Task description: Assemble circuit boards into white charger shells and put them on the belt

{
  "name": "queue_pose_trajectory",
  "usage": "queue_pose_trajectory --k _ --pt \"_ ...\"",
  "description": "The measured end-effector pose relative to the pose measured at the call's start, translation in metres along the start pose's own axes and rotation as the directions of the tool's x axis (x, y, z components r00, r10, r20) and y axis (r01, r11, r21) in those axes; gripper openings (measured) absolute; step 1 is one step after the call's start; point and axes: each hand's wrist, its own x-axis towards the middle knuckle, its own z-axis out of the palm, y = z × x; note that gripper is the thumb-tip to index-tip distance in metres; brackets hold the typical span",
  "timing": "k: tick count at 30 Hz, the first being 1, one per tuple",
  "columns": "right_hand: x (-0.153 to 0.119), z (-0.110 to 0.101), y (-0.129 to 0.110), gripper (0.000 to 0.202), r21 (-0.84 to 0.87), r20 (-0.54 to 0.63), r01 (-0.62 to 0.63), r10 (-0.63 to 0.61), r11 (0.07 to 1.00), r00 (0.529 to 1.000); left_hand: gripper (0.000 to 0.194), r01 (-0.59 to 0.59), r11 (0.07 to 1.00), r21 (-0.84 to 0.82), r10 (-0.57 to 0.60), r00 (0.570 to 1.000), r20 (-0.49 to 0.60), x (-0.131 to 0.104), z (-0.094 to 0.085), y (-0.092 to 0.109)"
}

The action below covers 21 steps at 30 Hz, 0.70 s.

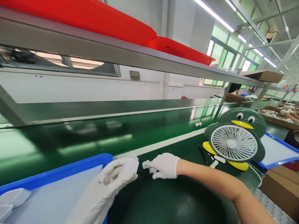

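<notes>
Left hand (118, 175) gripping white part (133, 164); right hand (165, 165) pinching small white piece (146, 164), over desk (173, 199). Penguin-shaped fan (231, 144) at right, blue-rimmed tray (106, 158) near left.

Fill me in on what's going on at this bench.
A person in white gloves is handling small white parts. The left hand seems to hold a white piece, hard to make out against the glove. The right hand pinches a small white part, apart from the left hand. At left, a blue-rimmed tray holds more white pieces; a green penguin-shaped fan is at right.
</notes>
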Motion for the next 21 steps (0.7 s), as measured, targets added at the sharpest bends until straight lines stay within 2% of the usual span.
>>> queue_pose_trajectory --k 1,3,5,6,8,11,14,17,19,21 --pt "-0.023 -0.005 0.005 0.044 0.025 -0.041 -0.036 0.037 0.999 0.998 0.058 0.066 0.998 -0.001 -0.066 0.997 0.041 -0.009 0.009 -0.002" --pt "-0.063 -0.019 0.016 0.04 0.085 -0.186 -0.148 0.161 0.985 0.969 0.062 0.185 0.982 0.038 -0.189 0.974 0.123 -0.027 0.023 -0.006" --pt "-0.095 -0.036 0.029 0.033 0.155 -0.311 -0.268 0.304 0.951 0.9 0.063 0.232 0.968 0.094 -0.246 0.952 0.181 -0.041 0.032 -0.009" --pt "-0.108 -0.043 0.035 0.032 0.196 -0.337 -0.309 0.36 0.931 0.87 0.062 0.241 0.964 0.112 -0.259 0.945 0.2 -0.046 0.036 -0.011" --pt "-0.125 -0.052 0.045 0.032 0.278 -0.381 -0.355 0.442 0.893 0.812 0.061 0.258 0.961 0.102 -0.275 0.933 0.233 -0.054 0.041 -0.014" --pt "-0.136 -0.053 0.056 0.028 0.397 -0.419 -0.349 0.506 0.849 0.754 0.062 0.267 0.964 -0.013 -0.251 0.922 0.294 -0.062 0.048 -0.016" --pt "-0.134 -0.049 0.063 0.027 0.51 -0.425 -0.271 0.513 0.816 0.746 0.057 0.206 0.974 -0.099 -0.163 0.93 0.33 -0.067 0.053 -0.018" --pt "-0.124 -0.046 0.057 0.037 0.608 -0.447 -0.136 0.479 0.782 0.756 0.047 0.126 0.986 -0.113 -0.083 0.941 0.328 -0.067 0.052 -0.022" --pt "-0.113 -0.041 0.043 0.044 0.671 -0.52 0.022 0.449 0.741 0.727 0.05 0.086 0.987 -0.133 -0.042 0.951 0.305 -0.066 0.05 -0.025" --pt "-0.1 -0.032 0.022 0.048 0.737 -0.59 0.235 0.434 0.634 0.681 0.056 0.072 0.987 -0.146 -0.032 0.965 0.261 -0.065 0.047 -0.027"
